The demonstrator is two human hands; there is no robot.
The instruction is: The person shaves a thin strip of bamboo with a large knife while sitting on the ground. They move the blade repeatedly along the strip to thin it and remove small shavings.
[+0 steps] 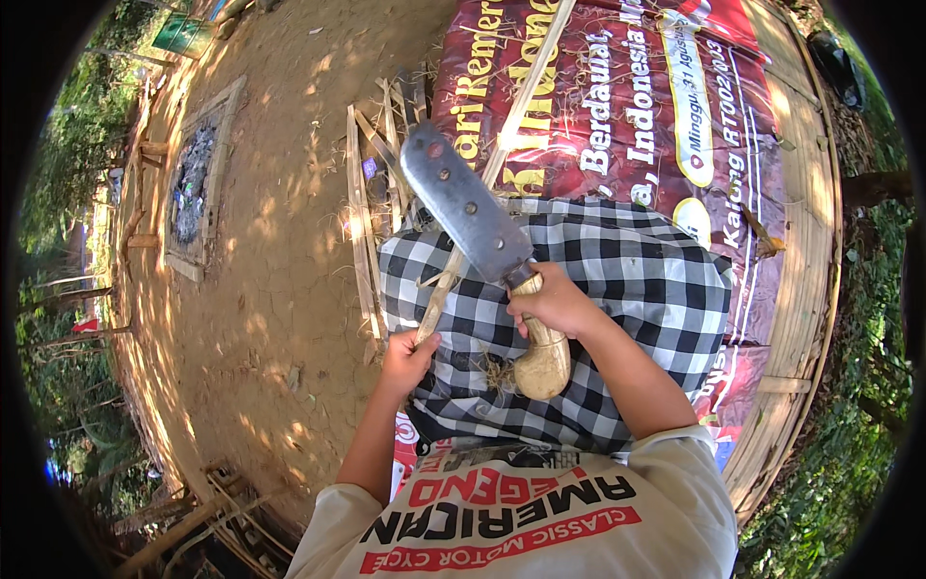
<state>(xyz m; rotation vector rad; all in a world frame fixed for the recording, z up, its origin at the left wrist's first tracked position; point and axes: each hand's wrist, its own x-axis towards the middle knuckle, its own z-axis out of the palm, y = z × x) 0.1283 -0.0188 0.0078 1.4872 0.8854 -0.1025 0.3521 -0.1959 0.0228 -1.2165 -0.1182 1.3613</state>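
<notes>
My right hand (pixel 558 304) is wrapped round the pale, curved wooden handle of a machete (pixel 470 208). Its broad grey blade has several holes and slants up to the left. The blade crosses over a long, pale bamboo strip (pixel 524 95), hiding part of it; whether the two touch I cannot tell. The near end of the strip is pinched in my left hand (pixel 412 355), and its far end runs up past the top edge. A black-and-white checked cloth (pixel 617 261) covers my lap beneath both hands. Fine shavings (pixel 497 374) lie on it by the handle.
Several split bamboo pieces (pixel 361 232) lie on my left beside the cloth. A red printed banner (pixel 579 125), sprinkled with shavings, covers the bamboo platform (pixel 805 193). Bare earth ground (pixel 280 193) stretches left to a framed ash pit (pixel 196 179).
</notes>
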